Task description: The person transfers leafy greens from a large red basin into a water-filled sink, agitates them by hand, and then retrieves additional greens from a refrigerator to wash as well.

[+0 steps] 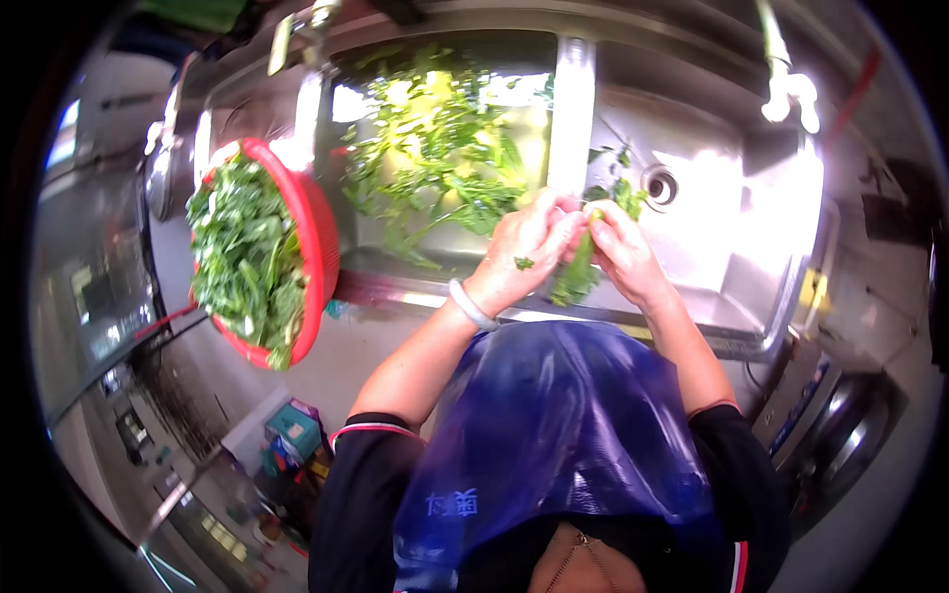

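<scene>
My left hand (535, 236) and my right hand (619, 241) meet over the front of the sink divider, fingertips pinched together on a leafy green stalk (577, 276). Its leaves hang below my fingers, towards the sink's front rim. A scrap of leaf sticks to the back of my left hand. More loose greens (629, 196) show just beyond my right hand, in the right basin. Leafy greens (437, 156) lie in the water of the left basin. Which finger grips which part of the stalk is partly hidden.
A red plastic basket (324, 244) heaped with leafy greens (245, 252) stands left of the basin. The right steel basin (689, 244) has a drain (660, 185). Taps (789, 96) hang over the sink's back edge. The blue apron (571, 422) touches the front rim.
</scene>
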The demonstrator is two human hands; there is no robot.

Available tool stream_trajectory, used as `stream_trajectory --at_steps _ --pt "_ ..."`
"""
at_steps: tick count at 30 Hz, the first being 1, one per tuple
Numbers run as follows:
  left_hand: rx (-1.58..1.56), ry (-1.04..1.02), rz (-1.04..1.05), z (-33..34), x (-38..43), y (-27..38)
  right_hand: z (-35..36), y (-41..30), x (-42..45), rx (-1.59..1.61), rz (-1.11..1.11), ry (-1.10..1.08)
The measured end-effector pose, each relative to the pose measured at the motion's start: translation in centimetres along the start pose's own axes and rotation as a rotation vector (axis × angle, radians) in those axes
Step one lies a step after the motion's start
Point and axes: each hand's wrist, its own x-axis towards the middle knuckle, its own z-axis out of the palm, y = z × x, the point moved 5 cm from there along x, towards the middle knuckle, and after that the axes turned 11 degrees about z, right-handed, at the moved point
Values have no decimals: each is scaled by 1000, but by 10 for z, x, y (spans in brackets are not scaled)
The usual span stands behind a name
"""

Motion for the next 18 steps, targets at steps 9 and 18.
stream_trajectory --at_steps 9,18 --pt "423 -268 144 -25 -41 -4 56 0 -9 -1461 -388 75" --pt "69 -45 -58 -40 -58 -33 104 -34 -11 -1983 -860 96"
